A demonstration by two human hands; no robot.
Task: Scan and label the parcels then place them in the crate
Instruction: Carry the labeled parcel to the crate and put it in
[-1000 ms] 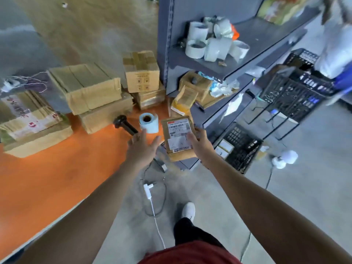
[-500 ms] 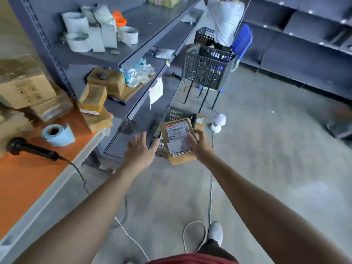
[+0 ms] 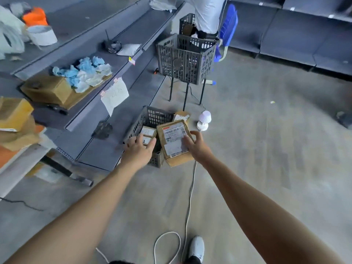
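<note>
A brown cardboard parcel [image 3: 174, 141] with white shipping labels on top is held by my right hand [image 3: 196, 147], which grips its right edge with fingers over the label. It hangs over the right side of a low grey plastic crate [image 3: 150, 117] on the floor. Inside the crate lie other small labelled parcels [image 3: 148, 132]. My left hand [image 3: 138, 151] is out over the crate's near side, fingers spread and relaxed, holding nothing and just left of the parcel.
Grey metal shelves [image 3: 106, 77] run along the left with a box, crumpled paper and tape rolls. A taller grey basket on legs [image 3: 185, 60] stands behind the crate, a person beside it. A white cable [image 3: 188, 206] and small white fan [image 3: 204, 121] lie on the floor.
I have turned from the orange table toward the floor crate. The parcel in my right hand has moved down over the crate, with my left hand alongside.
</note>
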